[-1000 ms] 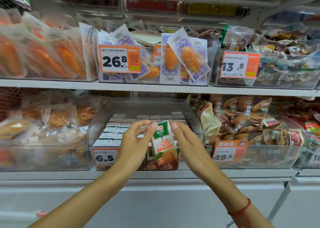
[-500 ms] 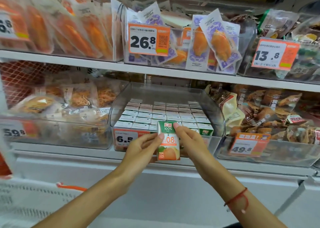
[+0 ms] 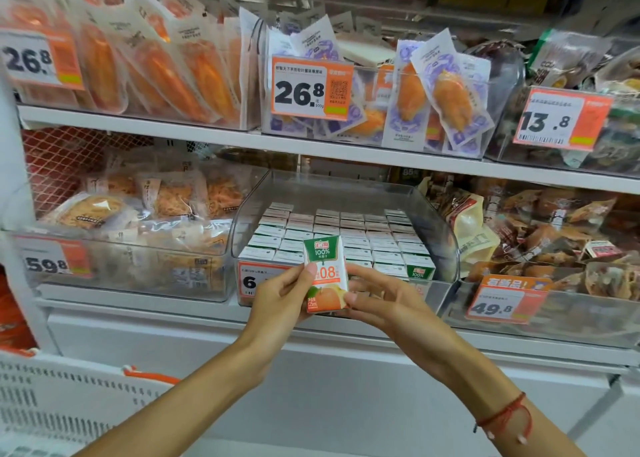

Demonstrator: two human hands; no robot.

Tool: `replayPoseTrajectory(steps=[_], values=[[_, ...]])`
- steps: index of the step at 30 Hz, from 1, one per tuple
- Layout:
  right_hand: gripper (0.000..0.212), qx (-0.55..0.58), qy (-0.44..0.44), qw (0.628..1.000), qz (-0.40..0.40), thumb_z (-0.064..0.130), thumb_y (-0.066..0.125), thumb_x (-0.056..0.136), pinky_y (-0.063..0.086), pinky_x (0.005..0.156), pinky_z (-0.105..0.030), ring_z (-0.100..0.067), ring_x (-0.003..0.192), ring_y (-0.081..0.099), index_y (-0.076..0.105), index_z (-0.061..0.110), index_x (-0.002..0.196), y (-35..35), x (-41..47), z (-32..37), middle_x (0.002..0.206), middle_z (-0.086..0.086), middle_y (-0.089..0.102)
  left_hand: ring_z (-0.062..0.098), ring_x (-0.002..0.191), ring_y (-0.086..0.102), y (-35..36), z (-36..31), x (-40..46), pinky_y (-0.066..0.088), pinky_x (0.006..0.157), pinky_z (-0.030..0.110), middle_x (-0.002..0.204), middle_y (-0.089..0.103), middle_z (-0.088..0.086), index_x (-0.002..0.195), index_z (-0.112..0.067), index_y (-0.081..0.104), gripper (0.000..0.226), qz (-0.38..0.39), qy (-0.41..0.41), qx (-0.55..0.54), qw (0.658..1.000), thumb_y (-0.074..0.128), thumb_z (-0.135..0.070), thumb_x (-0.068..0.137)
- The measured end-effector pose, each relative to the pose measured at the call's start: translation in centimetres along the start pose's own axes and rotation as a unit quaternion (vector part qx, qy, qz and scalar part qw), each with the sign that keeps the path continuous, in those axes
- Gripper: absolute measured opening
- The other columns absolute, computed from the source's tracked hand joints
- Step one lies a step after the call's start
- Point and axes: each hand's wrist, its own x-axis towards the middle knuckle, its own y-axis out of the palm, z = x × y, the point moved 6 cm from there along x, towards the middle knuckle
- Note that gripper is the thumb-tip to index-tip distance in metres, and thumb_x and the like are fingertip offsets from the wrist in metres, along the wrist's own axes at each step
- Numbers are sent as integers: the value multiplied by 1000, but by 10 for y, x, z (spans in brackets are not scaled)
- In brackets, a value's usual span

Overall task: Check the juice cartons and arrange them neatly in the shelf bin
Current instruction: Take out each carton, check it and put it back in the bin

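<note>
Compared with a second earlier, the juice carton (image 3: pixel 325 273) had come out of the clear shelf bin (image 3: pixel 446 248) and sat upright in front of its front wall, label toward the camera. Left hand (image 3: pixel 280 300) pinched its left edge, right hand (image 3: pixel 384 297) curled round the right side and bottom. That covered part of the 6.5 price tag (image 3: pixel 251 280). Rows of cartons (image 3: pixel 346 234) filled the bin behind. A 49.8 tag (image 3: pixel 498 304) hung off to the right, snack bags (image 3: pixel 554 234) behind it.

Juice carton (image 3: pixel 325 273): printed card, slight sheen. Shelf bin (image 3: pixel 346 193): clear glossy plastic. Snack pouches (image 3: pixel 446 96): shiny film. Wrist cord (image 3: pixel 502 418): red thread.
</note>
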Motion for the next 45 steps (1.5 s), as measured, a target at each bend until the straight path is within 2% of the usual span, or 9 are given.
replayPoseTrajectory(steps=[10, 15, 21, 24, 28, 31, 34, 40, 45], values=[[51, -205, -111, 968, -97, 20, 77, 82, 54, 74, -19, -8, 85, 64, 60, 29, 129, 8, -5, 11, 101, 9, 63, -2, 83, 69, 5, 3, 0, 53, 82, 23, 87, 75, -16, 97, -36, 69, 16, 19, 3, 71, 997, 62, -47, 87], [38, -147, -116, 979, -84, 18, 75, 83, 54, 67, -17, 3, 72, 63, 64, 38, 113, 9, -4, 20, 96, 5, 64, -1, 88, 70, 3, -1, 1, 53, 90, 27, 92, 75, -18, 94, -38, 70, 30, 19, 6, 43, 999, 67, -57, 70], [31, -46, -20, 997, 50, 22, 65, 91, 46, 102, -33, -13, 113, 64, 66, 22, 122, 20, -4, 10, 116, 2, 72, -4, 99, 66, 11, -10, 0, 52, 78, 10, 104, 72, -23, 107, -41, 65, 34, 65, 47, 29, 996, 62, -53, 75], [33, -64, -22, 998, -8, 23, 72, 86, 51, 95, -28, -10, 101, 69, 68, 20, 119, 15, -1, 8, 105, 4, 75, -6, 100, 65, 13, -13, -1, 48, 75, 6, 106, 72, -21, 114, -37, 65, 33, 62, 67, 47, 995, 60, -46, 82], [36, -130, -60, 981, -128, 19, 84, 73, 51, 64, -12, 3, 73, 66, 67, 24, 104, 1, 0, 10, 82, 12, 73, 5, 93, 71, 10, -11, 1, 56, 84, 25, 97, 76, -11, 107, -26, 72, 18, 30, 72, 53, 996, 64, -25, 91], [44, -233, -99, 952, -170, 28, 89, 65, 55, 68, -19, -1, 77, 64, 63, 30, 100, 0, -2, 12, 88, 13, 68, 5, 95, 70, 9, -7, 1, 55, 88, 30, 91, 75, -17, 93, -36, 72, 9, 15, 56, 57, 997, 71, -33, 84], [50, -286, -108, 937, -166, 36, 88, 65, 56, 69, -21, 0, 79, 62, 59, 29, 105, 4, -1, 11, 93, 15, 64, 3, 89, 71, 5, -3, 4, 57, 75, 20, 87, 75, -19, 99, -34, 70, 14, 14, 38, 43, 998, 70, -32, 86], [28, -46, 11, 997, -54, 36, 59, 93, 55, 81, -20, -12, 99, 69, 69, 17, 111, -1, 4, 1, 107, -4, 72, 12, 92, 73, -2, 0, 6, 56, 70, 15, 98, 77, 0, 114, -17, 68, 22, 63, -32, -2, 997, 57, -26, 96], [29, -12, 41, 999, -1, 27, 52, 99, 52, 95, -26, -16, 105, 68, 68, 10, 115, 3, 4, -2, 106, -6, 75, 9, 91, 72, -3, 0, 7, 55, 67, 15, 95, 77, -3, 112, -24, 68, 19, 71, -26, 5, 997, 54, -26, 98]])
